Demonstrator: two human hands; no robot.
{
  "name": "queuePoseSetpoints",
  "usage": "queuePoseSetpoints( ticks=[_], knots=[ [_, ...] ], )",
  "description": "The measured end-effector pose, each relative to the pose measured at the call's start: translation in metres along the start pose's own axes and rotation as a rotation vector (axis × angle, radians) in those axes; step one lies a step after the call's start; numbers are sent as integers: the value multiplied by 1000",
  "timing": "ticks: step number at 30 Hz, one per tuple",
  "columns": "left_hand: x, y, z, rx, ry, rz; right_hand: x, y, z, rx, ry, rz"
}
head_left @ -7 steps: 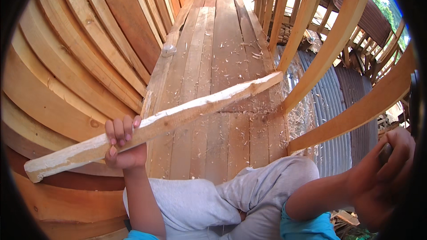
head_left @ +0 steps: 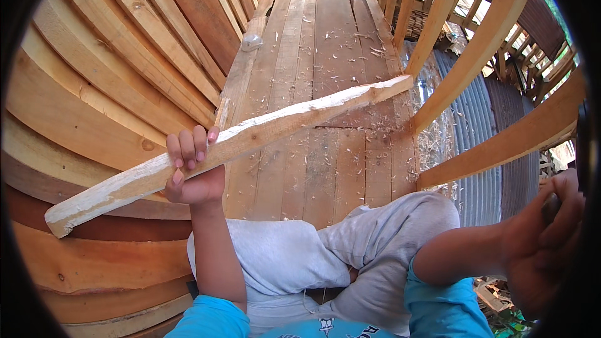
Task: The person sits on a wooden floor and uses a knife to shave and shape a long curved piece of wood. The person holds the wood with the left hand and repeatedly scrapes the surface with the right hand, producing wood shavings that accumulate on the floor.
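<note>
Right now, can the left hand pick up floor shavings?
Probably not without letting go: the left hand is closed around the wooden beam; shavings lie scattered on the floor beyond it.

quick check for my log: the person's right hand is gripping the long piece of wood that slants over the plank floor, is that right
One thing is off: the head view shows the left hand gripping the long piece of wood that slants over the plank floor. The right hand is apart from it.

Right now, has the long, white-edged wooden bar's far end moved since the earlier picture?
No; the bar still ends at the foot of the upright tan wooden post.
</note>
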State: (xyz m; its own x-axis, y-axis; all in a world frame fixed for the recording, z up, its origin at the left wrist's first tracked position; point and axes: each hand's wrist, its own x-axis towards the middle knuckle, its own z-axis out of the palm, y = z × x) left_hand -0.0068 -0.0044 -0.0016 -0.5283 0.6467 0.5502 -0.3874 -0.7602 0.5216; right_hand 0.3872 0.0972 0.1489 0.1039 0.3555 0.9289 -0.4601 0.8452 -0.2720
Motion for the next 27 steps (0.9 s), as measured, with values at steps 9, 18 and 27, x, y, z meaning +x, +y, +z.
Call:
queuePoseSetpoints(
  ticks=[9, 18, 27],
  knots=[
    [0, 2, 2, -2, 12, 3, 3, -11, 17, 98, -47, 25],
    [-2, 4, 3, -12, -12, 7, 14, 18, 62, -13, 209, 344],
    [-2, 2, -4, -62, -53, -5, -114, 162, 49, -398, -382, 1146]
  ],
)
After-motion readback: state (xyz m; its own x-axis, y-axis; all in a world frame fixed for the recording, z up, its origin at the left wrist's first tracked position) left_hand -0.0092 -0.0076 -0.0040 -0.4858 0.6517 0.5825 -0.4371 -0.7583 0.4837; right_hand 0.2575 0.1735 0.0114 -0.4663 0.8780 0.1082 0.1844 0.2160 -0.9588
